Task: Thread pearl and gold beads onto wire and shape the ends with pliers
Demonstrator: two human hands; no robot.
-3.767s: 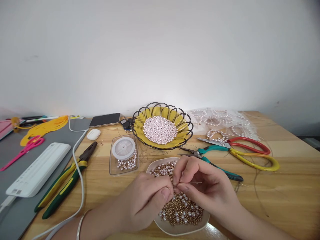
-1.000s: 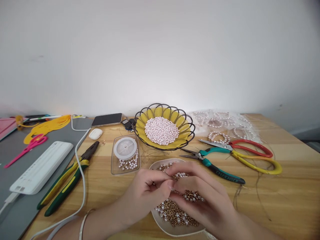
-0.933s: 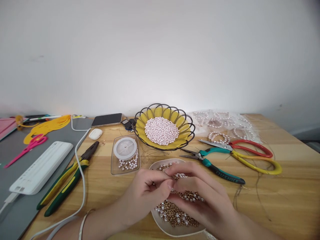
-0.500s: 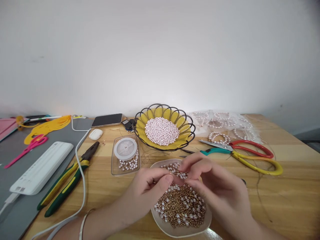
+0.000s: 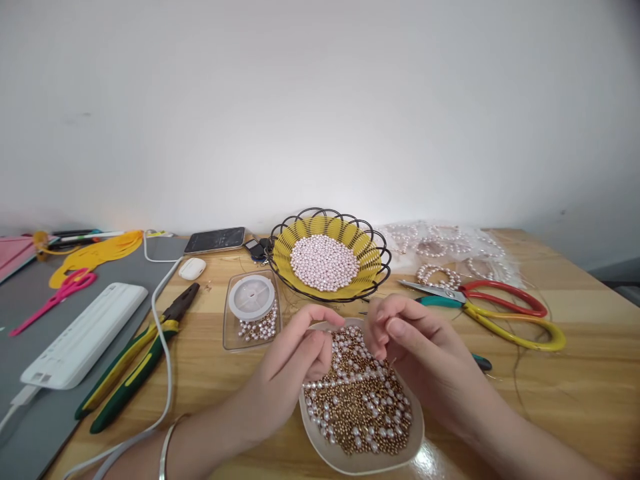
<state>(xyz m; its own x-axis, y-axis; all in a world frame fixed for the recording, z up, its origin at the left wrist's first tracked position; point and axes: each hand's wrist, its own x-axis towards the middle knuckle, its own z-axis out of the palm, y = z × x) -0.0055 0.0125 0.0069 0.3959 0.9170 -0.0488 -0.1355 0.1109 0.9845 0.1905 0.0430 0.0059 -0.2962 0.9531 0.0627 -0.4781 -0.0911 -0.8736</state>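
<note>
My left hand (image 5: 295, 363) is over the left rim of a pale dish (image 5: 333, 460), its index finger reaching out and the thumb and other fingers closed. My right hand (image 5: 420, 343) is over the right rim, its fingers curled and thumb pressed to them. A straight string of pearl beads (image 5: 350, 379) runs between the two hands above the dish; its ends are hidden at the fingers. Small gold beads (image 5: 345, 413) mixed with larger pearl beads fill the dish.
Behind the dish stands a yellow basket (image 5: 373, 267) of pearl beads. Left are a clear box (image 5: 253, 343) with a spool, pliers (image 5: 143, 357), a power bank (image 5: 85, 337) and a white cable (image 5: 167, 367). Scissors (image 5: 505, 303) and bagged pearl bracelets (image 5: 440, 247) lie right.
My hands have moved apart, uncovering more of the dish and the bead string. My left index finger has lifted and stretched out. The phone screen at the back has lit up.
</note>
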